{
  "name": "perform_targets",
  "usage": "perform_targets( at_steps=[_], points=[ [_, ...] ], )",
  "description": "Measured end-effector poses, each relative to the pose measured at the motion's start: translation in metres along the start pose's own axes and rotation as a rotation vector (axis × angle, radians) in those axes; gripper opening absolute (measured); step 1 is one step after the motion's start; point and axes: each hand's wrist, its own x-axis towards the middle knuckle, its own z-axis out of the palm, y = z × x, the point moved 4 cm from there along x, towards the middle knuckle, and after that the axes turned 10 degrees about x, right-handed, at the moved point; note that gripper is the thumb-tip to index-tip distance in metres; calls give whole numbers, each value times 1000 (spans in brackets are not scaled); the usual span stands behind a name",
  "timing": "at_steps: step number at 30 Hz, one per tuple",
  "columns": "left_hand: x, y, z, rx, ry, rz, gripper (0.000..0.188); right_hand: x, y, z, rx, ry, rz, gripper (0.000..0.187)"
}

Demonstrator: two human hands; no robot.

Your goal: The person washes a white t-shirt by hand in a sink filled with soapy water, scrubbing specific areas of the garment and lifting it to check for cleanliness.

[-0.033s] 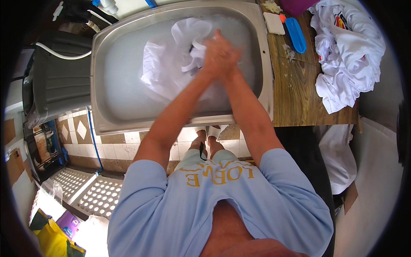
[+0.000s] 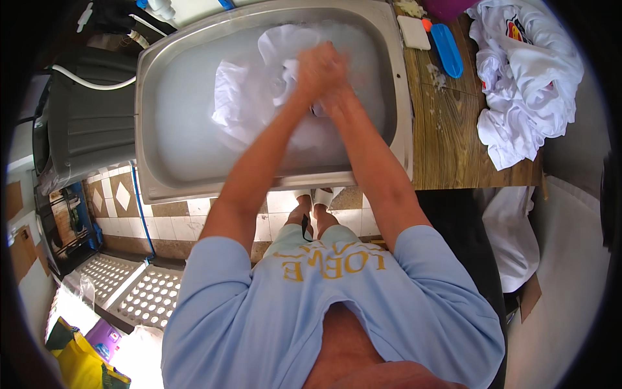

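A stainless steel sink [image 2: 403, 123] holds cloudy, greyish water [image 2: 181, 123]. In it floats a white garment [image 2: 230, 97], bunched up and partly sunk. My left hand [image 2: 312, 70] and my right hand [image 2: 334, 83] are pressed together above the right part of the garment, both closed on a fold of it. Motion smears the fingers, and the gripped fold is mostly hidden between the hands. Loose cloth trails from them to the left, into the water.
On the wooden counter [image 2: 447, 142] to the right lie a blue brush [image 2: 446, 52], a cream-coloured bar [image 2: 414, 32] and a heap of white clothes [image 2: 528, 84]. A dark grey tub [image 2: 94, 113] with a white hose [image 2: 97, 85] stands left of the sink.
My joined hands have shifted a little to the left over the garment, still together. The floating cloth has barely moved.
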Motion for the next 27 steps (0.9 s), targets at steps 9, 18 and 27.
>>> perform_targets(
  at_steps=[9, 18, 27],
  points=[
    [7, -10, 0, -60, 337, 296, 44, 16, 12, -14, 229, -157, 220, 35],
    [9, -92, -61, -559, 206, -309, 56, -17, -44, 17, 93, 71, 24, 44],
    [4, -88, -69, -585, 128, -292, 49, -21, -42, 23, 39, 34, 39, 45]
  ],
)
